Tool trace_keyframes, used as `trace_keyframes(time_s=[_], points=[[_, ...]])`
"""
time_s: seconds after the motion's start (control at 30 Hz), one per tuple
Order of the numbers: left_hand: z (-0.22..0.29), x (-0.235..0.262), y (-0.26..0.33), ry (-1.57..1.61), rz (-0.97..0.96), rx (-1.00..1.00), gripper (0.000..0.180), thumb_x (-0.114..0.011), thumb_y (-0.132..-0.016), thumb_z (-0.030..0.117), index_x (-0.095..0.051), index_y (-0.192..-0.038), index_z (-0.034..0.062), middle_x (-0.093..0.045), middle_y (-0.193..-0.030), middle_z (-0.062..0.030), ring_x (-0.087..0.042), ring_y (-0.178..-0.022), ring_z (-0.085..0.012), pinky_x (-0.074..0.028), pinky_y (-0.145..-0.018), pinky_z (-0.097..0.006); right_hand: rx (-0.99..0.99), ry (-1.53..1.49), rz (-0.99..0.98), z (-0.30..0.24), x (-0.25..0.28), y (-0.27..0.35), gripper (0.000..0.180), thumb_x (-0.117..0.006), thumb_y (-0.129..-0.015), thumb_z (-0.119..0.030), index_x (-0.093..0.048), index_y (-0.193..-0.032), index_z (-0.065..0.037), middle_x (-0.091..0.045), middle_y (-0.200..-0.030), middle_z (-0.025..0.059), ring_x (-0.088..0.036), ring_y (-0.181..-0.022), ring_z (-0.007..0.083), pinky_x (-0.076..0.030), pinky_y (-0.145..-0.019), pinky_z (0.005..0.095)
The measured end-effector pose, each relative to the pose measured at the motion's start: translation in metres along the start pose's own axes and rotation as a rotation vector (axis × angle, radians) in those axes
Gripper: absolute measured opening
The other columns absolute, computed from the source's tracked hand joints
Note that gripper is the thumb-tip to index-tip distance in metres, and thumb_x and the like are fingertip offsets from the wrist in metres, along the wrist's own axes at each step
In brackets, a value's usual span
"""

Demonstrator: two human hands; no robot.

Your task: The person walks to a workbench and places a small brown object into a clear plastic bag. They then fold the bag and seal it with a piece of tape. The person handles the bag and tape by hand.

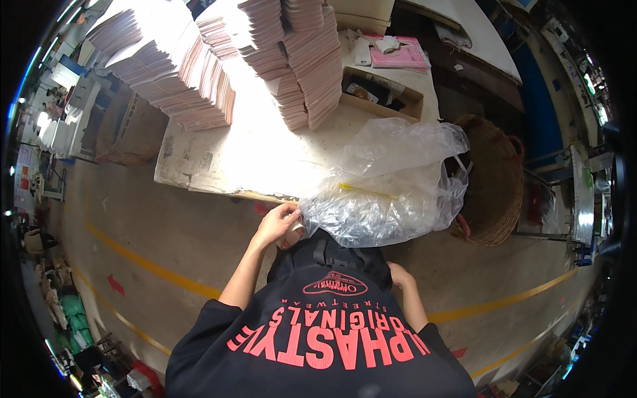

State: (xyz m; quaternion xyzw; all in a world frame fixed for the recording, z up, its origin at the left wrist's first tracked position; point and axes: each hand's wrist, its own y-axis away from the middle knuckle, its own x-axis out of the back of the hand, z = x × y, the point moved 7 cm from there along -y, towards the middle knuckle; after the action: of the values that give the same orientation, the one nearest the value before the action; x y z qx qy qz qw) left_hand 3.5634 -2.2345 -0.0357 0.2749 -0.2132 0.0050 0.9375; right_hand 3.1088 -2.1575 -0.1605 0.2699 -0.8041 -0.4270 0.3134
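Observation:
My left hand [279,225] is at the front edge of the worktable [192,159], its fingers curled at the left end of a clear plastic bag [385,205]. A small pale and brownish object [293,233] shows under those fingers; I cannot make out what it is. The bag lies crumpled over the table's near right corner and hangs past the edge, with a yellow strip [368,191] across it. Low at my right side is my right hand [397,273], close against my dark clothing, its fingers mostly hidden.
Tall stacks of pinkish paper sheets [192,86] fill the table's back left. An open cardboard box [385,93] with dark items and a pink packet [401,54] lie at the right. Beside the table stands a wicker basket [494,179]. Yellow lines [159,265] mark the floor.

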Motion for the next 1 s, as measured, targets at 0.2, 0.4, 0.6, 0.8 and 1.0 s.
trace_keyframes(time_s=[0.2,0.4,0.6,0.8,1.0], points=[[0.009,-0.022,-0.007,0.138,0.009,-0.027,0.034,-0.07,-0.103,0.033,-0.073,-0.117,0.0027,-0.076,-0.102,-0.0073,-0.068,-0.096,-0.0138,-0.054,-0.087,-0.031,0.042,-0.635,0.136,0.055,-0.024,-0.036,0.047,-0.066,-0.097,-0.027,-0.065,-0.133,0.003,-0.073,-0.126,0.0189,-0.07,-0.111,0.0277,-0.054,-0.095,0.0403],[0.016,-0.038,-0.012,0.118,-0.064,-0.009,0.036,-0.069,-0.103,0.035,-0.071,-0.121,0.0038,-0.077,-0.104,-0.0112,-0.07,-0.099,-0.0159,-0.054,-0.09,-0.033,0.06,-0.004,-0.021,-0.079,0.053,0.051,0.03,-0.058,-0.107,-0.025,-0.072,-0.101,0.001,-0.073,-0.076,0.0094,-0.069,-0.07,0.0179,-0.055,-0.066,0.033],[0.023,-0.038,-0.003,0.125,-0.003,-0.044,0.027,-0.07,-0.103,0.027,-0.068,-0.118,0.0046,-0.072,-0.097,-0.0058,-0.065,-0.089,-0.0126,-0.053,-0.08,-0.031,0.957,-0.08,0.709,-0.28,0.103,0.058,0.017,-0.066,-0.102,-0.022,-0.069,-0.105,-0.005,-0.071,-0.099,0.0141,-0.071,-0.092,0.0278,-0.056,-0.082,0.0406],[0.031,-0.028,0.018,0.08,0.124,-0.021,0.039,-0.064,-0.103,0.02,-0.051,-0.139,0.0139,-0.07,-0.099,-0.0111,-0.067,-0.091,-0.0185,-0.055,-0.08,-0.035,0.799,0.782,0.757,-0.324,0.076,0.017,0.027,-0.066,-0.101,-0.029,-0.067,-0.118,-0.008,-0.071,-0.114,0.0152,-0.069,-0.101,0.0388,-0.052,-0.093,0.0529],[0.028,-0.04,0.02,0.22,0.118,-0.262,0.022,-0.05,-0.112,0.026,-0.06,-0.118,0.0079,-0.065,-0.098,-0.0053,-0.06,-0.089,-0.0142,-0.052,-0.08,-0.033,0.884,0.524,0.686,-0.329,0.068,0.065,0.018,-0.065,-0.101,-0.028,-0.067,-0.112,-0.014,-0.073,-0.104,0.0123,-0.072,-0.094,0.0361,-0.056,-0.079,0.0502]])
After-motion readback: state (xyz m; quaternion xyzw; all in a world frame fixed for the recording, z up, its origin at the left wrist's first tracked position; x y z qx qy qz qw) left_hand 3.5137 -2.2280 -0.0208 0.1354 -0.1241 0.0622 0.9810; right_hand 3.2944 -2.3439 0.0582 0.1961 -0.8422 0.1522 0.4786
